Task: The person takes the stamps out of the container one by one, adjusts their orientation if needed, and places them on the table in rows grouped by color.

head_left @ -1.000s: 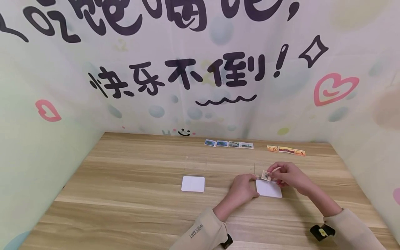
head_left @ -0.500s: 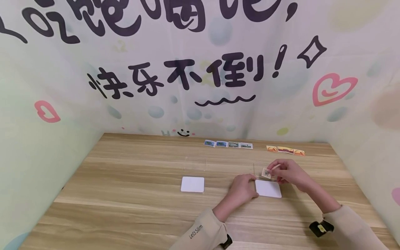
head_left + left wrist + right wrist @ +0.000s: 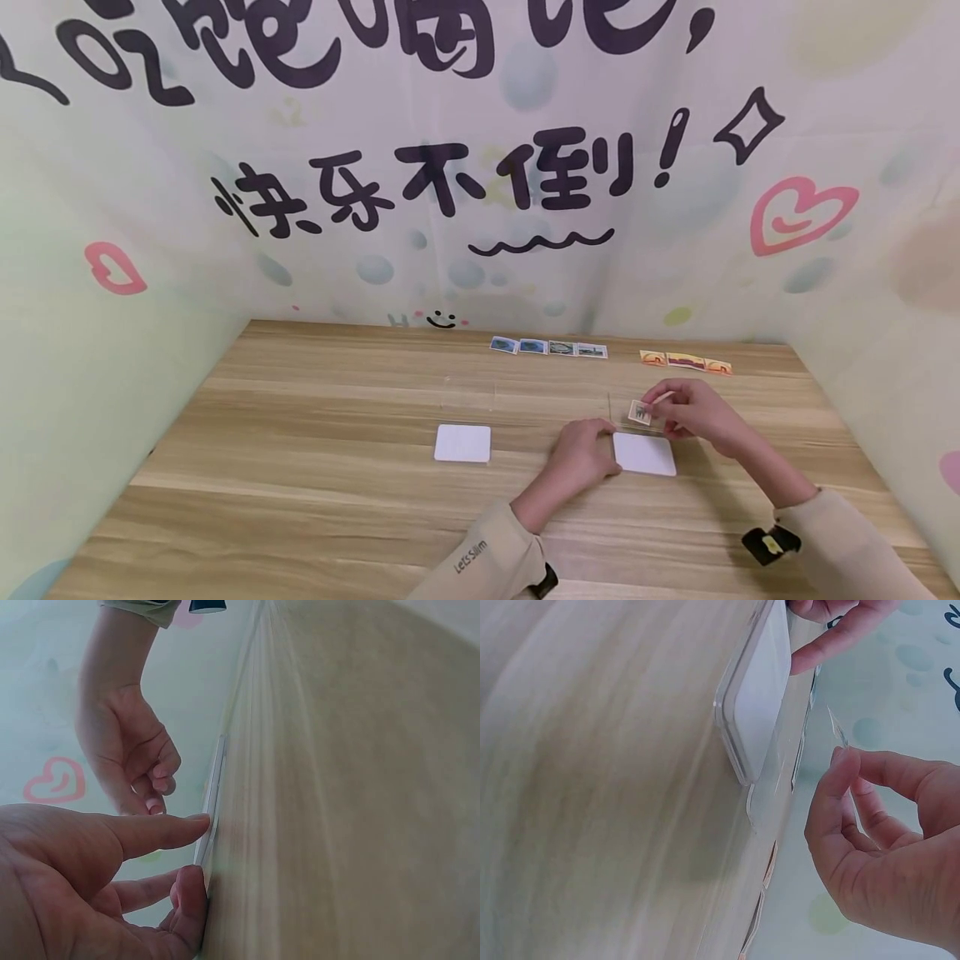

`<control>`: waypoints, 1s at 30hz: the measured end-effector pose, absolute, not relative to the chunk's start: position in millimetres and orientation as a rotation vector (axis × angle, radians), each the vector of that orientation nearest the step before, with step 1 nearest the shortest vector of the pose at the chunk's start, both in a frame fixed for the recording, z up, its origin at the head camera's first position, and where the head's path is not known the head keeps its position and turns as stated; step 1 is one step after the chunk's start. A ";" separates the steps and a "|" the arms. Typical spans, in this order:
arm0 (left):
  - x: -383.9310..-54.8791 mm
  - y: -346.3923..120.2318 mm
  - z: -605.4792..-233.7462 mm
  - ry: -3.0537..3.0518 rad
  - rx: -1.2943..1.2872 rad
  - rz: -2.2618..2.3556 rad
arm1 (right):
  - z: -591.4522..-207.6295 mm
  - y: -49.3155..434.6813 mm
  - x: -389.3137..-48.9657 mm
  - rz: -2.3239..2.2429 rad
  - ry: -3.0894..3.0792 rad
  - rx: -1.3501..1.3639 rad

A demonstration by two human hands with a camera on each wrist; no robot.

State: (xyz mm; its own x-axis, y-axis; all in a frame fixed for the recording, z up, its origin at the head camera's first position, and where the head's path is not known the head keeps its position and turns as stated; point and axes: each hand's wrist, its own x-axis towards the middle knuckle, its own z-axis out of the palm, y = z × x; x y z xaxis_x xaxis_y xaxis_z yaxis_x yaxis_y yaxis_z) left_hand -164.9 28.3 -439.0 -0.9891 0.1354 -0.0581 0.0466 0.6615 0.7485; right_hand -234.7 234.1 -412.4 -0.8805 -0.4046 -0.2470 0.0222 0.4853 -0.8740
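Observation:
My right hand (image 3: 696, 417) pinches a small postage stamp (image 3: 639, 412) by its right edge, between thumb and fingertips. Seen edge-on in the right wrist view, the stamp (image 3: 837, 726) is tilted and raised off the table. Below it lies a clear plastic case (image 3: 645, 455) with a white insert, its transparent lid folded back behind it. My left hand (image 3: 581, 454) holds the case at its left side, index finger at the far corner and thumb at the near one. In the left wrist view, the left thumb (image 3: 169, 831) reaches the edge of the case.
A second clear case (image 3: 462, 443) with a white insert lies to the left, its transparent lid opened backward. Several blue and grey stamps (image 3: 547, 347) line the table's back edge, with three orange stamps (image 3: 686, 361) to their right. A printed cloth (image 3: 480, 275) rises behind.
My right hand has lifted slightly and moved a little away from me with the stamp, which now stands just beyond the white insert. The left hand stays at the case.

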 end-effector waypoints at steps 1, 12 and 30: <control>-164.7 28.5 -438.9 2.760 0.150 1.244 | -412.0 234.0 -234.7 -1.367 2.315 -0.314; -164.3 29.5 -437.8 2.746 0.121 1.255 | -412.0 235.0 -239.2 -1.333 2.350 -0.320; -164.5 28.6 -440.2 2.751 0.147 1.256 | -410.4 233.6 -243.7 -1.350 2.378 -0.338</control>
